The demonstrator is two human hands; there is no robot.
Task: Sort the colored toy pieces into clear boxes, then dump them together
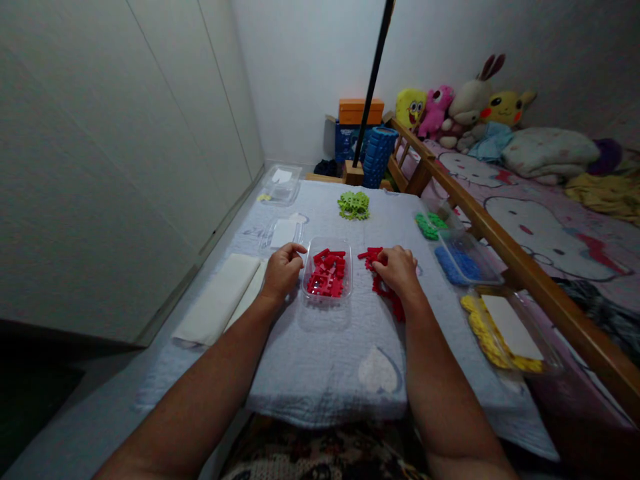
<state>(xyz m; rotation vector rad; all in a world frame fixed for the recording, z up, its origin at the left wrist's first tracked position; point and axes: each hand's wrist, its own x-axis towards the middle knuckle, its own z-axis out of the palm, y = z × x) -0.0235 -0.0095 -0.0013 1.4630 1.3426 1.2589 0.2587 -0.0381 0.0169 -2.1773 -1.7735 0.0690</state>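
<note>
A clear plastic container (349,279) stands in the middle of the cloth, with a heap of red interlocking plastic pieces (327,275) inside. At its left rim is my left hand (284,268), its fingers curled and its thumb and forefinger at the edge. To the right of the container, more red pieces (383,285) lie loose on the cloth, partly hidden beneath my hand. My right hand (399,268) reaches down over them, thumb and fingers pinched at a red piece.
Light green pieces (354,205) are piled farther back. Containers of green (431,225), blue (457,264) and yellow pieces (493,333) line the right side. Folded cream cloth (220,300) and clear lids (285,232) lie left. A wooden bed rail (530,240) borders the right.
</note>
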